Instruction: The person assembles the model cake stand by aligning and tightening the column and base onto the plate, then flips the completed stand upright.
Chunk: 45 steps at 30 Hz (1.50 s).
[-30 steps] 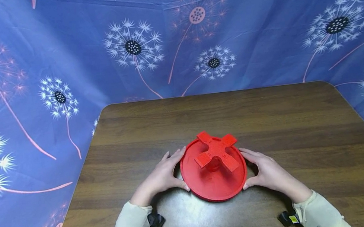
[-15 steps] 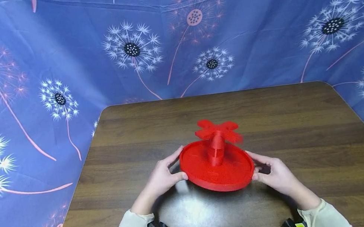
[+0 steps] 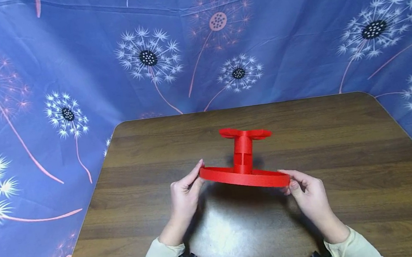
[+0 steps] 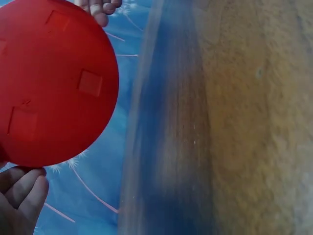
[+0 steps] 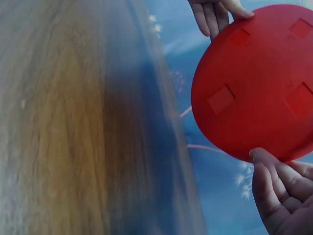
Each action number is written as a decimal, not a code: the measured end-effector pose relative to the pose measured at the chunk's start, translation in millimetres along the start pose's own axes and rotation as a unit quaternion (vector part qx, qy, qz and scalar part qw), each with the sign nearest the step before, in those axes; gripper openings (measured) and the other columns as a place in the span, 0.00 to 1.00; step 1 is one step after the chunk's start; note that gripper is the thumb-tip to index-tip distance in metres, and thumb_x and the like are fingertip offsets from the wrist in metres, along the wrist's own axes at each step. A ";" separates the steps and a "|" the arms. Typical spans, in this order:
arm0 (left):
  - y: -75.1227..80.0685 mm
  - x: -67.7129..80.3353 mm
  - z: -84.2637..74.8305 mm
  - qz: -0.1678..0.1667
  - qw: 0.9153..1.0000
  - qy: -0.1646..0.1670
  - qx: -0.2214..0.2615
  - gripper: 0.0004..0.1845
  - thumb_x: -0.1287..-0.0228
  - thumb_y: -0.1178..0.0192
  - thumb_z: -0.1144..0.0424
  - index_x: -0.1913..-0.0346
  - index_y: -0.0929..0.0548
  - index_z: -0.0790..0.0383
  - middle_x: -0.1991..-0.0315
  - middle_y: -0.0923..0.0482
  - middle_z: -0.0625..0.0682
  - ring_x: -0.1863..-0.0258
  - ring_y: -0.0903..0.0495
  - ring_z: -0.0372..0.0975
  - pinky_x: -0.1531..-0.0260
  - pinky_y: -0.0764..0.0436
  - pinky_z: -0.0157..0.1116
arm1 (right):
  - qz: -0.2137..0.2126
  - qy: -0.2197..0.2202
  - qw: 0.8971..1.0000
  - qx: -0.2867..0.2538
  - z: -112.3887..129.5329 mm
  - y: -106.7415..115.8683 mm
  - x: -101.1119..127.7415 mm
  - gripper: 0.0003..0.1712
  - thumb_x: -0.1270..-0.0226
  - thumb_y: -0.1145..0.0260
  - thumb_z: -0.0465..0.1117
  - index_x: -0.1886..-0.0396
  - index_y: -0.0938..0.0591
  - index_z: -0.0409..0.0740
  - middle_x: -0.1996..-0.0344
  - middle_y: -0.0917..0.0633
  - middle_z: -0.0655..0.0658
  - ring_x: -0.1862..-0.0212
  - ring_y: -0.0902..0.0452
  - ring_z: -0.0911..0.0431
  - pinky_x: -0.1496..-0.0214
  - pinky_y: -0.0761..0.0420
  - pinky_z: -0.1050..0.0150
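Red disc stand held level above counter middle, left hand and right hand pinching opposite rims; not set down yet.

My right hand pinched the near edge of the red disc, whose flat underside with its square marks faced the camera. My left hand's fingers held the far edge. The wooden table lay blurred beside it.
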<state>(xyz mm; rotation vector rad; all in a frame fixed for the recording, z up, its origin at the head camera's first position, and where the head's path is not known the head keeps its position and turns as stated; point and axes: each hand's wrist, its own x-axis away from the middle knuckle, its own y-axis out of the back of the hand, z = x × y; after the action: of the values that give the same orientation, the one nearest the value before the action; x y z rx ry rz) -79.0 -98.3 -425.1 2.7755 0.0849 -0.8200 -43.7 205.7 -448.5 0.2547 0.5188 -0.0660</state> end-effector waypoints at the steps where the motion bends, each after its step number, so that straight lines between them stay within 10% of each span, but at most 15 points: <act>1: -0.7 -1.7 -5.1 -0.017 1.000 -0.005 -0.009 0.22 0.50 0.32 0.80 0.48 0.18 0.74 0.54 0.17 0.64 0.53 0.18 0.42 0.56 0.20 0.25 | -0.003 -0.001 1.000 0.000 1.0 -1.4 -0.4 0.16 0.30 0.37 0.38 0.57 0.18 0.24 0.78 0.15 0.44 0.77 0.21 0.63 0.73 0.22 0.75; 7: -1.2 -12.2 -28.0 -0.061 0.998 0.011 0.012 0.18 0.52 0.31 0.81 0.54 0.17 0.80 0.58 0.17 0.67 0.55 0.17 0.33 0.56 0.19 0.27 | -0.025 -0.033 0.999 0.033 7.9 -6.6 -4.6 0.07 0.42 0.34 0.20 0.67 0.17 0.31 0.77 0.14 0.47 0.75 0.19 0.68 0.73 0.21 0.77; 17: -0.3 -11.9 -7.2 -0.035 0.990 0.121 0.059 0.18 0.43 0.33 0.74 0.48 0.17 0.69 0.50 0.17 0.58 0.57 0.15 0.37 0.64 0.16 0.30 | -0.095 -0.070 0.990 0.073 12.0 -7.1 -12.9 0.09 0.48 0.29 0.21 0.65 0.13 0.29 0.75 0.14 0.55 0.72 0.22 0.70 0.69 0.25 0.79; 25: 1.2 -12.5 -11.4 -0.002 0.963 0.214 0.163 0.19 0.40 0.39 0.79 0.45 0.22 0.77 0.45 0.23 0.66 0.64 0.15 0.32 0.69 0.15 0.33 | -0.156 -0.131 0.979 0.028 18.7 -9.7 -18.2 0.08 0.44 0.29 0.25 0.63 0.12 0.28 0.71 0.13 0.60 0.66 0.17 0.67 0.62 0.21 0.77; 33: 0.7 -11.7 -8.6 0.004 0.940 0.267 0.211 0.19 0.38 0.41 0.80 0.43 0.25 0.80 0.42 0.26 0.68 0.70 0.14 0.34 0.71 0.15 0.32 | -0.199 -0.245 0.946 -0.075 23.7 -13.4 -27.8 0.10 0.41 0.29 0.31 0.62 0.13 0.26 0.82 0.15 0.50 0.84 0.27 0.61 0.82 0.27 0.73; 45: -3.7 -16.2 5.2 0.012 0.907 0.327 0.265 0.18 0.33 0.44 0.76 0.42 0.25 0.79 0.46 0.24 0.70 0.70 0.13 0.39 0.71 0.14 0.35 | -0.199 -0.259 0.941 -0.087 12.4 -12.3 -36.7 0.10 0.41 0.28 0.33 0.64 0.13 0.26 0.83 0.16 0.49 0.84 0.27 0.59 0.81 0.25 0.71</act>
<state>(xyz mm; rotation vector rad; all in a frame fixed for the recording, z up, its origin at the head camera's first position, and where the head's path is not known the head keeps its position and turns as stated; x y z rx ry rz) -95.8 -95.8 -421.4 3.4315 -0.0660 0.1716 -71.0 190.5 -422.6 -0.0493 0.0414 -0.4672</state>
